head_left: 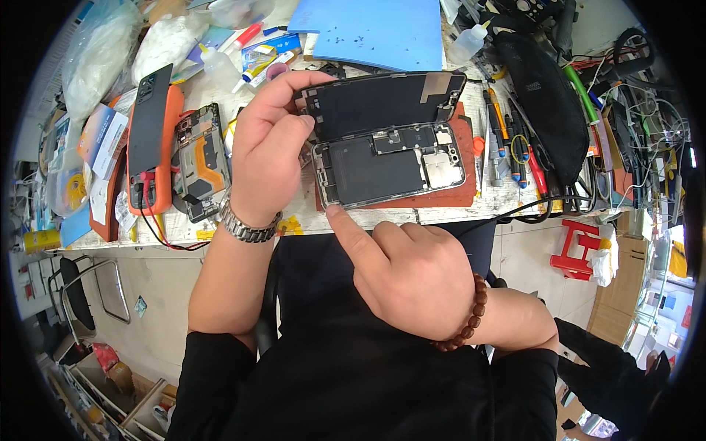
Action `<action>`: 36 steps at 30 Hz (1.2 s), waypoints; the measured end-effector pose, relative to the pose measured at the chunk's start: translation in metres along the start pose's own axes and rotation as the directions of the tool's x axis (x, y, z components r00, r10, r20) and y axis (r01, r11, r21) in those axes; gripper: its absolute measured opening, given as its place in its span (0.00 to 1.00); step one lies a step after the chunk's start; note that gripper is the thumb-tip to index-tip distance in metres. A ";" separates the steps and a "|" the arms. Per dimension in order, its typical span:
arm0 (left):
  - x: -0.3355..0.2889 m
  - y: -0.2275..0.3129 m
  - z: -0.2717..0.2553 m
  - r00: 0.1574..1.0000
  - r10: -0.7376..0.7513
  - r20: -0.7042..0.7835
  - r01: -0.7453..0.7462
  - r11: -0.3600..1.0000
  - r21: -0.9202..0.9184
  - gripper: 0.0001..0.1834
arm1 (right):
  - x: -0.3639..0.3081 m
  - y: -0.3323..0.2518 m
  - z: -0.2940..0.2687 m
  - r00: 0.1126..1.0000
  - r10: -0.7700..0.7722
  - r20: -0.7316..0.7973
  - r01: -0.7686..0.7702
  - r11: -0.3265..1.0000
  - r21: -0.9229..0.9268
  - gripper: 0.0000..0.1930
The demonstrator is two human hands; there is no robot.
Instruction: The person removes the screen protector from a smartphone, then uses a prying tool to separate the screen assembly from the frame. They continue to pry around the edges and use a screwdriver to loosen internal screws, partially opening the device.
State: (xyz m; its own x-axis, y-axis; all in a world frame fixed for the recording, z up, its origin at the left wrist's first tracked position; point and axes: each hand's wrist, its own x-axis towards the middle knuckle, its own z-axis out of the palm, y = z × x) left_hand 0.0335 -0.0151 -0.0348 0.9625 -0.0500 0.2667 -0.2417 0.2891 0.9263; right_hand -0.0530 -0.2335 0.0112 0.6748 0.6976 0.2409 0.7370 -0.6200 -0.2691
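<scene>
An opened smartphone (379, 167) lies on a reddish-brown mat, its battery, boards and silver frame exposed. Its dark screen assembly (379, 106) is tilted up along the far long side, inner face toward me. My left hand (268, 143), with a metal-band watch on the wrist, pinches the screen's left end between thumb and fingers. My right hand (412, 268), wearing a brown bead bracelet, is at the near side. Its index finger stretches out to the phone's near left corner, while the other fingers curl and hold nothing I can see.
On the left lie a disassembled phone (202, 162) and a dark phone (151, 117) on an orange case-like device (173, 140) with red and black leads. Screwdrivers (498, 136) and a black pouch (544, 106) sit right. Behind are a blue mat (368, 33) and dropper bottles (469, 44).
</scene>
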 end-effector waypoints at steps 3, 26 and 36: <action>0.002 0.000 -0.006 0.998 -0.068 0.003 0.068 0.997 -0.037 0.24 | -0.001 -0.002 0.003 1.000 -0.009 -0.003 0.009 1.000 0.016 0.34; 0.000 0.000 -0.001 0.999 -0.039 0.022 0.041 0.995 -0.091 0.25 | 0.006 0.000 0.006 0.999 0.047 0.025 -0.045 0.997 -0.067 0.33; -0.001 -0.001 -0.001 1.000 -0.024 0.011 0.025 0.996 -0.086 0.25 | 0.010 0.001 0.012 0.999 0.029 -0.039 -0.032 0.997 -0.069 0.28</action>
State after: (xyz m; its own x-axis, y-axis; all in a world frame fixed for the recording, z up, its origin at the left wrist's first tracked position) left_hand 0.0329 -0.0147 -0.0361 0.9665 -0.0676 0.2477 -0.2064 0.3694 0.9061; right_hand -0.0456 -0.2227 0.0019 0.6970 0.6645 0.2695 0.7160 -0.6651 -0.2121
